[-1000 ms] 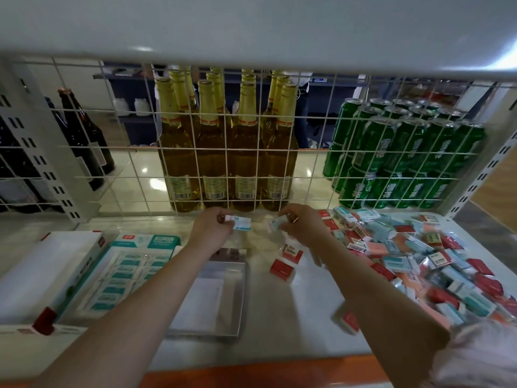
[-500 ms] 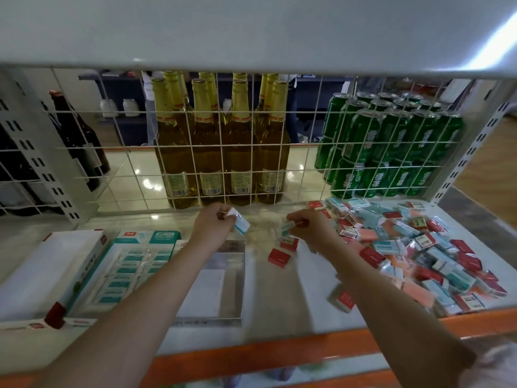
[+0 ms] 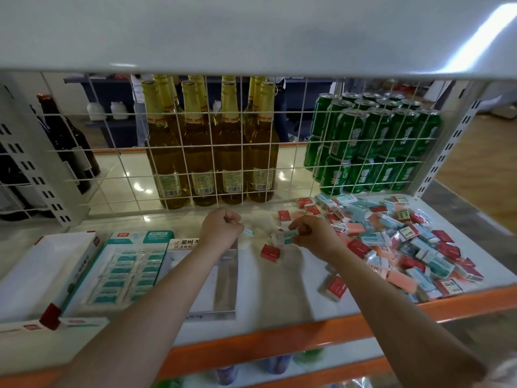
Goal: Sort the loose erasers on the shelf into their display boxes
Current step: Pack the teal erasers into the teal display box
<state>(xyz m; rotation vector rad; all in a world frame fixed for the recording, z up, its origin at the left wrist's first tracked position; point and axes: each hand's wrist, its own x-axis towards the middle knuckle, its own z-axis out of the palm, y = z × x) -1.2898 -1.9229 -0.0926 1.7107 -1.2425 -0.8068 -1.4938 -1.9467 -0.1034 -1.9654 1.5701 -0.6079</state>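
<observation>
We hold one teal-sleeved eraser in each hand. Our left hand [image 3: 221, 228] is curled into a loose fist, pinching a small teal eraser [image 3: 248, 231] that pokes out to the right of the knuckles. Our right hand [image 3: 313, 236] grips a second teal eraser [image 3: 286, 237] by its right end, the free end pointing left toward the other hand.

Against a second ago, both hands have come nearer to us and slightly down, away from the wire grid [image 3: 212, 152] at the far edge of the shelf [image 3: 279, 292]. The right hand's eraser has turned and now shows its long face. The two erasers lie closer together, though not touching, which we read as gathering matching pieces before boxing them.

The teal display box [image 3: 126, 273], partly filled with rows of teal erasers, lies to the left, just beside the left forearm. A clear-lidded box [image 3: 223, 281] sits under that forearm, and a white box [image 3: 42, 273] stands at the far left. Most of the work remains: the loose pile [image 3: 397, 242] of red, teal and pink erasers covers the right side of the shelf, with a few red strays [image 3: 270, 252] near the hands. The next move probably carries both teal pieces left into their box.
</observation>
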